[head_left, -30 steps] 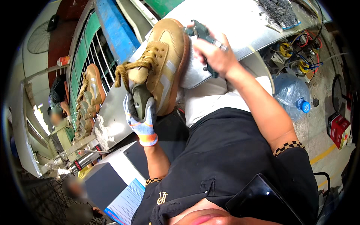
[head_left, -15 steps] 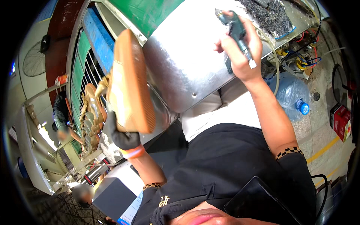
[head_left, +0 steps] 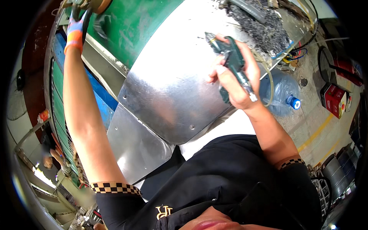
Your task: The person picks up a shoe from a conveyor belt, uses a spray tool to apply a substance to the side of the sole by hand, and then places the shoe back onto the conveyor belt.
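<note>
My left hand (head_left: 78,27), in a glove with dark fingertips and an orange cuff, is stretched to the far left over a green surface (head_left: 130,28). Its fingers are closed at a tan and brown shoe (head_left: 102,4), mostly cut off by the picture's upper edge. My bare right hand (head_left: 239,78) wraps round a dark green air gun (head_left: 234,57) with a conical metal nozzle pointing up and left. The gun hangs over a shiny metal worktop (head_left: 172,84). A pale hose (head_left: 271,86) loops beside my right wrist.
A fuzzy dark grey pad (head_left: 260,28) with a grey cylindrical tool (head_left: 247,9) lies at the far right of the worktop. Beyond my right forearm are a large clear water bottle (head_left: 281,94) and a red box (head_left: 334,100). Blue metal framing (head_left: 100,103) runs along the left.
My left hand has carried the tan shoe up and away from in front of me to the green surface. My right hand, still round the air gun, has shifted slightly left and nearer.
</note>
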Demonstrator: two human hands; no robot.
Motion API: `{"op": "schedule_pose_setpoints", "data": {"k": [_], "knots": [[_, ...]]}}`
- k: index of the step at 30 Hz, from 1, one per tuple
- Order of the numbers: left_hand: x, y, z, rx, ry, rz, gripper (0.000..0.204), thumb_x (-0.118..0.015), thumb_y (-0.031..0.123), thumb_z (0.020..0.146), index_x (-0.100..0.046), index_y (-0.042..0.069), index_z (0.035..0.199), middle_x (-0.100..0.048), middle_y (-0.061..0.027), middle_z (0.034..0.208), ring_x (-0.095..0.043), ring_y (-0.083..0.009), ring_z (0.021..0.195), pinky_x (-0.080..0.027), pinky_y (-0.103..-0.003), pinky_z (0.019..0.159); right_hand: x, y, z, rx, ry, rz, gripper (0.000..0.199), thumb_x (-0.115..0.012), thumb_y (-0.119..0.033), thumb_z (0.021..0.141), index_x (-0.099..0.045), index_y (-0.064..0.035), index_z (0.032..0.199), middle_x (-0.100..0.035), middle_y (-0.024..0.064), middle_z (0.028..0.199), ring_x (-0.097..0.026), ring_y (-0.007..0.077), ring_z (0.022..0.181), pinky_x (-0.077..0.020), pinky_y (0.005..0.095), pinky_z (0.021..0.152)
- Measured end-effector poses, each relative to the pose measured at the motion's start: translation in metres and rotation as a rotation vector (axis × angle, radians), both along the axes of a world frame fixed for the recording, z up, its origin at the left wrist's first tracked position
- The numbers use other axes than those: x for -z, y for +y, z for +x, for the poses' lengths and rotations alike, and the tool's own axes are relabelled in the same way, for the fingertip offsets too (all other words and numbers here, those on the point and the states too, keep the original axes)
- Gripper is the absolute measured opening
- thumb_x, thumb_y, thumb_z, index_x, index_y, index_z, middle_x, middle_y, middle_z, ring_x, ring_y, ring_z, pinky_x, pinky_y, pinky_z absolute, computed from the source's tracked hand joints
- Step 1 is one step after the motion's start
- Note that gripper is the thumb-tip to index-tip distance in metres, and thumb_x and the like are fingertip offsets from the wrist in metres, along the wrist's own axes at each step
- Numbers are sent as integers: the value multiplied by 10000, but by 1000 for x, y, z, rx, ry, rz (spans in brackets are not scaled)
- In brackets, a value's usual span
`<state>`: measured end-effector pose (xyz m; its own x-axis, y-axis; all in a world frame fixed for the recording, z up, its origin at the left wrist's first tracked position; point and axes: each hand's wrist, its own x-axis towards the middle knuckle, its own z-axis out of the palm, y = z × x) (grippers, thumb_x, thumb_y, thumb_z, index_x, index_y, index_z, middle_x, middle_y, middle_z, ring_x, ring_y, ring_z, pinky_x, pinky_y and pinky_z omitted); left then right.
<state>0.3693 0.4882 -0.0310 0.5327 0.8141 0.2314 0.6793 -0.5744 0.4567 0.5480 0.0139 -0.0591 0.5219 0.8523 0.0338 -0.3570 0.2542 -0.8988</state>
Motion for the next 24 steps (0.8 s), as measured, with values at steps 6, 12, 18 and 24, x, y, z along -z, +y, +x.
{"op": "schedule_pose_setpoints", "data": {"k": [6,12,18,24], "knots": [[11,0,-314,-330,649,-20,947,-654,645,806,-374,36,1476,-449,-245,1452,-427,-372,1352,-363,-404,1109,-3,-3,0,50,-54,-7,504,-552,-26,891,-420,22,1375,-557,64,914,-638,168,780,-568,340,711],[8,-114,-562,-850,691,-95,1011,-739,725,637,-482,174,1445,-602,-198,1312,-592,-333,1177,-472,-410,957,-2,0,3,78,-263,-32,479,-474,-48,900,-403,87,1353,-634,109,797,-627,176,703,-526,303,677],[-30,-185,-597,-995,526,216,726,-626,703,766,-661,172,1261,-629,-174,1274,-558,-340,1219,-420,-412,1032,-7,11,-6,47,-265,-20,463,-510,-73,906,-439,46,1347,-646,88,810,-634,158,708,-511,268,641],[-53,-329,-444,-595,241,524,373,-805,124,758,-697,72,1111,-676,-141,1104,-637,-284,1030,-498,-369,922,-4,9,-10,115,-270,-37,449,-508,-72,912,-442,52,1338,-647,80,814,-630,147,699,-498,251,643]]}}
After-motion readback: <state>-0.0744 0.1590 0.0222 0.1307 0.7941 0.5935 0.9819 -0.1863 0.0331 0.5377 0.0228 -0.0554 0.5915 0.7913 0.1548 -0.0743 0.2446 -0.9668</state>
